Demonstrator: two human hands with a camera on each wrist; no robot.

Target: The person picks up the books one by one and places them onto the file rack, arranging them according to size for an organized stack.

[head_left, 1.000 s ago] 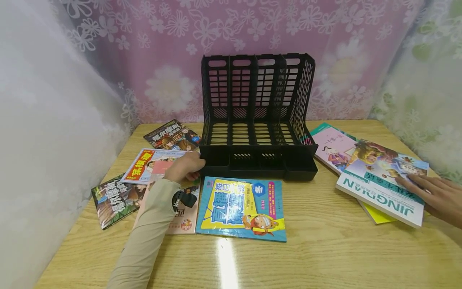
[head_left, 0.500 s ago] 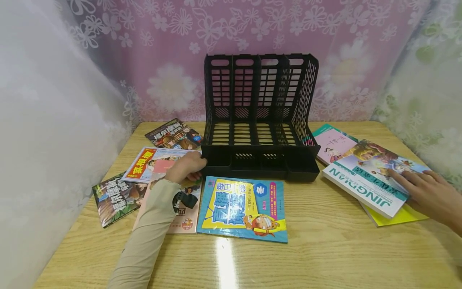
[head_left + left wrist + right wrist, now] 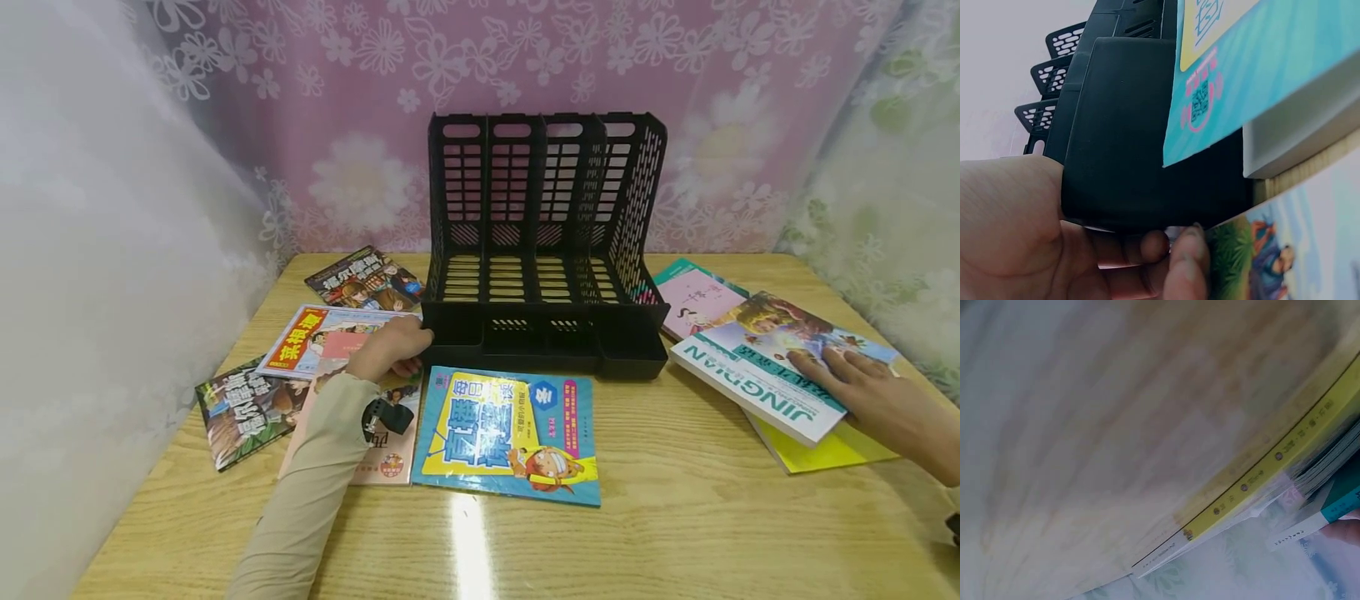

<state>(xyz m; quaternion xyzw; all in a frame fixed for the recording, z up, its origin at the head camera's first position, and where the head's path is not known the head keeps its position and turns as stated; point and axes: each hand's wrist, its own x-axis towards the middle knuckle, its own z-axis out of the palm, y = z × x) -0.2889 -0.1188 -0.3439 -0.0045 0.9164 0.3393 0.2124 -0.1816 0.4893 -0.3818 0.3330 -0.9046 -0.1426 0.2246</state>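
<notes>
My left hand (image 3: 390, 346) is at the left front corner of a black desktop file organizer (image 3: 543, 362), with tall slotted dividers behind and small trays in front. In the left wrist view, my fingers (image 3: 1188, 262) curl round the tray's lower edge. On the right, my right hand (image 3: 873, 396) lies on a thick white-and-green paperback (image 3: 757, 383) with its spine marked JINGDIAN. Its fingers spread over the cover; the thumb is hidden. A fingertip (image 3: 1342, 531) touches the paperback's teal part in the right wrist view. Under this paperback lie a yellow book (image 3: 817, 446) and a pink book (image 3: 697, 300).
A blue children's book (image 3: 513, 483) lies before the organizer. Left of it, under my forearm, is a peach-coloured book (image 3: 382, 467). Several comics lie farther left, among them a red-and-blue one (image 3: 296, 337) and a dark green one (image 3: 247, 421). A curtain (image 3: 360, 183) hangs behind the table.
The thick paperback has slid left and turned slightly under my right hand, baring more of the yellow book. The right hand has shifted left too. My left hand stays at the organizer's corner.
</notes>
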